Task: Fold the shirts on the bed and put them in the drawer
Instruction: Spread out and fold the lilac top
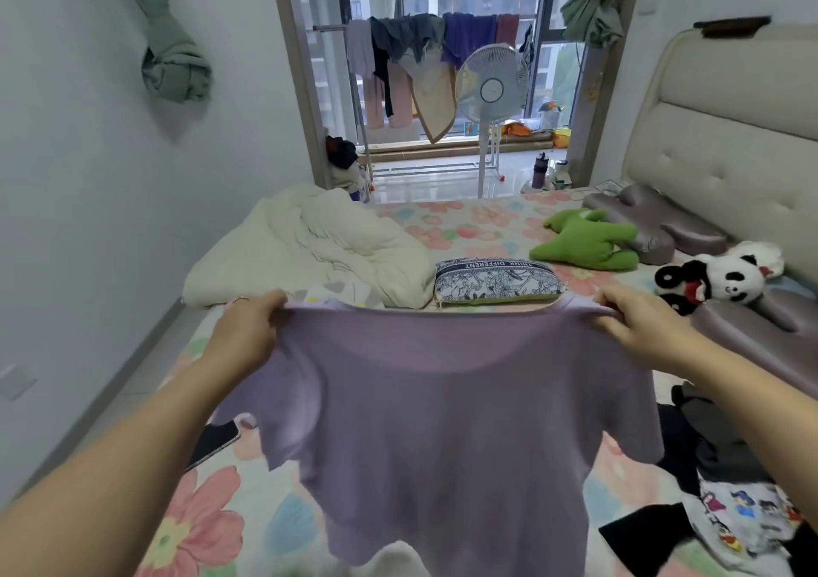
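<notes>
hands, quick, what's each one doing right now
Left hand: fingers grip the purple shirt at one shoulder.
Right hand: fingers grip its other shoulder.

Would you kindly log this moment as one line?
purple shirt: held spread above bed, unfolded | left hand: grips its shoulder | right hand: grips other shoulder

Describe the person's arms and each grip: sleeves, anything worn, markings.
The left forearm and right forearm are bare to the frame edge; no sleeve, watch or bracelet shows. The left grip wears a thin light-coloured ring on one finger. The right grip shows no ring or glove. No markings are visible on either arm.
</notes>
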